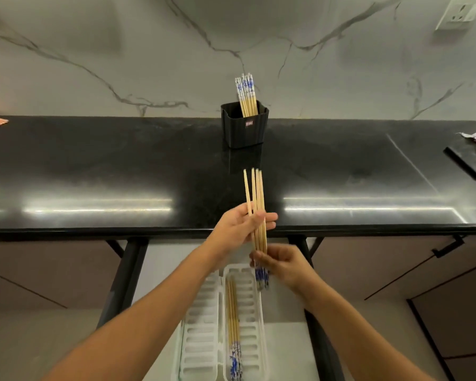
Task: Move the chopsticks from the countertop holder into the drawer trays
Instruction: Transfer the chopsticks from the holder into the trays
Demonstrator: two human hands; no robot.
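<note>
Wooden chopstick bundle [256, 207] pinched between left hand [238, 229] fingers mid-shaft and right hand [282, 264] at patterned ends, white drawer trays [204, 325] beneath hands, black holder [243, 129] beyond them on glossy black countertop [94, 166], marble wall [121, 50] behind.

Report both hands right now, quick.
Left hand: loosely closed around the middle of the bundle of chopsticks.
Right hand: closed on the same bundle near its blue-patterned ends, over the white drawer trays.
</note>
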